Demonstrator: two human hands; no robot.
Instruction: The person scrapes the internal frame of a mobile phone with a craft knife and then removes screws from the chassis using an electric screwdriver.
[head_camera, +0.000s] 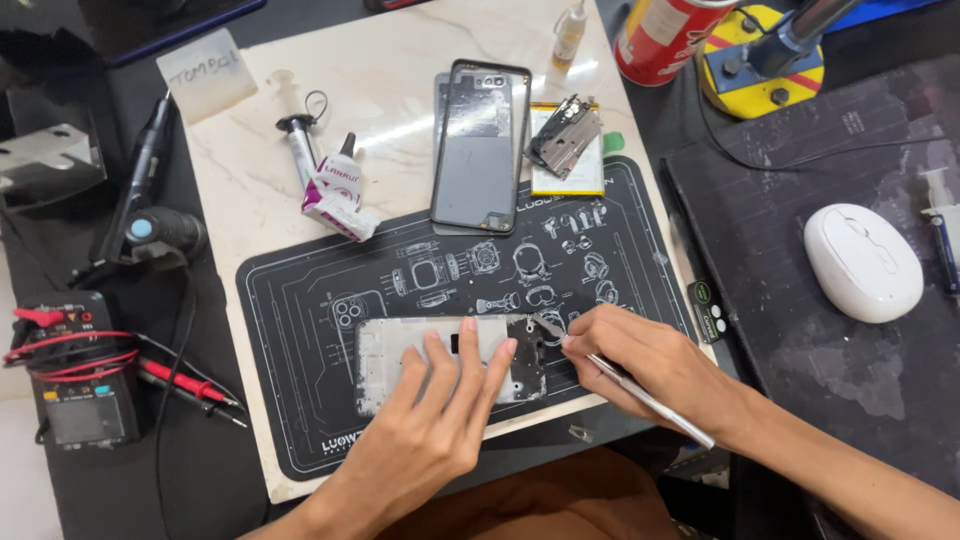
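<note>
Right hand (640, 362) pinches metal tweezers (625, 380), tips at the dark end of an opened phone frame (450, 365). Left hand (440, 420) lies flat, fingers pressing the frame onto the black work mat (300, 300). The frame looks thin, light and fragile; best steadied by its edges.

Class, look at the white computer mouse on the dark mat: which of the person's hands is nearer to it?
Right. The right hand, holding tweezers, lies left of and below the mouse. The left hand rests on the phone frame, farther left.
</note>
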